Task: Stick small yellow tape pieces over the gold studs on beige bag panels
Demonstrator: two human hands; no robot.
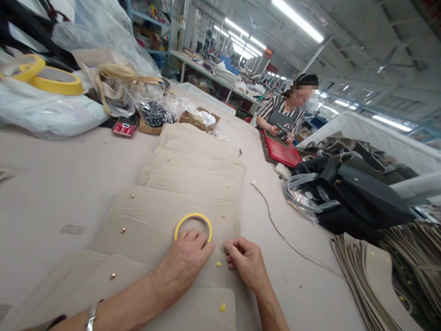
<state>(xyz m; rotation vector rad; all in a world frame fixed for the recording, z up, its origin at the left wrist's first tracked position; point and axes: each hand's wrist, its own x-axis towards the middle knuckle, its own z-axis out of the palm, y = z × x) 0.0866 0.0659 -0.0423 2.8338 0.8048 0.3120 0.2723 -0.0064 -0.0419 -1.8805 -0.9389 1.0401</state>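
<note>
My left hand (pixel 188 259) rests over the beige panels with its fingers curled on a narrow roll of yellow tape (pixel 193 215), which stands tilted above the panel. Close to the right edge of a beige panel (pixel 155 232), my right hand (pixel 247 263) has thumb and forefinger pinched at a small metal fitting; what lies between the fingertips is too small to make out. Gold snap fittings (pixel 123 230) sit on the overlapping panels. A bit of yellow tape (pixel 218 264) is stuck just below the pinch, and another yellow piece (pixel 222 306) is on the nearest panel.
More beige panels (pixel 193 147) fan away up the table. Yellow tape rolls (pixel 57 82) lie on a plastic bag at left, near a red-and-black calculator (pixel 126 126). At right are a thin cord (pixel 275 225), black bags (pixel 358 193) and stacked panels (pixel 375 271). A person works behind a red tray (pixel 280 149).
</note>
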